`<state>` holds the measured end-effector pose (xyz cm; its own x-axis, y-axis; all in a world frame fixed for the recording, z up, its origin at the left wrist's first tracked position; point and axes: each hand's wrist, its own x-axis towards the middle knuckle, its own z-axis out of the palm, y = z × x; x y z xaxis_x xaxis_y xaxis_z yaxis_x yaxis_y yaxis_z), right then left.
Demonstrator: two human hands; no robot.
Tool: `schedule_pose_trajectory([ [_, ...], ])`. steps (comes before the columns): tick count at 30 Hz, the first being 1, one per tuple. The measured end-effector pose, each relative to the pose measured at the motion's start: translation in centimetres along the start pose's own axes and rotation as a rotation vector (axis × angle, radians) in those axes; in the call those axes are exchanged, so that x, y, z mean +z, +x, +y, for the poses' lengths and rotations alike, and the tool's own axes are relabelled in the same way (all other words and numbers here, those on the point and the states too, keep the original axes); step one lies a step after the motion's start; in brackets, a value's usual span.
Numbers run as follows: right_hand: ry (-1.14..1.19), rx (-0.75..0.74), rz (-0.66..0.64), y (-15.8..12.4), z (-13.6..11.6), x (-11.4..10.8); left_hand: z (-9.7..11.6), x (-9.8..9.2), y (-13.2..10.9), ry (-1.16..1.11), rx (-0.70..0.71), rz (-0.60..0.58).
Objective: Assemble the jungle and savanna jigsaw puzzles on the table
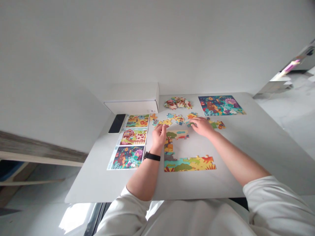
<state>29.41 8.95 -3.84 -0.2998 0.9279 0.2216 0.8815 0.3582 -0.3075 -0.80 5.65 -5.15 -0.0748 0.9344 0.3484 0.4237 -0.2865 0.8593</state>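
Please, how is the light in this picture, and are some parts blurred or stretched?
Head view: soft light on the smooth grey tabletop, glaring white patch on the floor, lower left. Head view: smeared pink-white streak, upper right; off-white cloth sleeves look stretched. Head view: small colourful puzzle pieces near the bare right hand look slightly soft.

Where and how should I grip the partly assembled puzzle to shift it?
On the partly assembled puzzle, the near strip looks best, coming from the person's side: its long outer border faces that way, with table in front. The puzzle lies flat and its left column is narrow, so pressing down and sliding seems safer than lifting.
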Motion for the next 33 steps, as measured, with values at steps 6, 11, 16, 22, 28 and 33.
schedule_pose_trajectory([
  [6, 0.018, 0.138, 0.148, 1.6, 2.6, -1.3, -0.5, -0.1, 0.4, -0.105, -0.097, 0.152],
  [11, -0.063, 0.003, -0.03, 3.5, 0.4, -0.3, -1.1, 0.3, 0.5, -0.15, -0.117, 0.158],
  [16, -0.188, 0.01, -0.231, 5.9, -1.9, 1.1, -1.4, 0.5, 0.4, -0.169, -0.142, 0.15],
  [22, -0.229, 0.116, -0.176, 7.4, -1.8, 1.2, -1.4, 0.5, 0.4, -0.172, -0.162, 0.139],
  [28, -0.193, 0.167, -0.082, 7.2, -1.8, 2.3, -1.7, 0.6, 0.4, -0.124, -0.166, 0.114],
  [33, -0.185, 0.159, -0.064, 7.1, -1.8, 3.9, -1.8, 0.7, 0.5, -0.103, -0.165, 0.108],
])
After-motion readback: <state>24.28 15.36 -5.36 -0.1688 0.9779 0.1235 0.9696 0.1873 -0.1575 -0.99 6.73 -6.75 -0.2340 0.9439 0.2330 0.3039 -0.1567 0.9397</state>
